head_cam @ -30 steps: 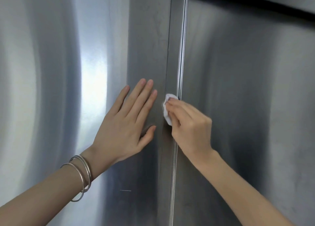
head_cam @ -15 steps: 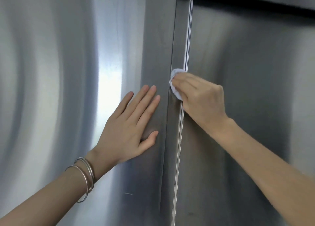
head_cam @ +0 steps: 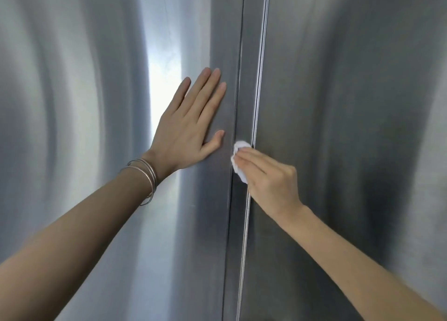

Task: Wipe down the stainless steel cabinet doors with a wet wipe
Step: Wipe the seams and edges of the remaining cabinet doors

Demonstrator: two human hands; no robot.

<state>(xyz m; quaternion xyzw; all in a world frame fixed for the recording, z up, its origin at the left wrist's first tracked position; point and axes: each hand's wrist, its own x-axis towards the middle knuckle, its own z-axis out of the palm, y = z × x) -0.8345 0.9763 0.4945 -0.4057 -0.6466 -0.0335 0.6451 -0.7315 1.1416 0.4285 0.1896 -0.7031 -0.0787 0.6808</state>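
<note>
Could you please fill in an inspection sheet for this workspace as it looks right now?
Surface: brushed stainless steel left door and right door, meeting at a vertical seam.
Job's things: white wet wipe, bunched up and pressed against the seam.
Clutter: nothing seen.
Hands: left hand lies flat on the left door with straight fingers; right hand grips the wet wipe.
Cables: nothing seen.
Surroundings: thin metal bangles on the left wrist; nothing else seen, as the doors fill the view.
</note>
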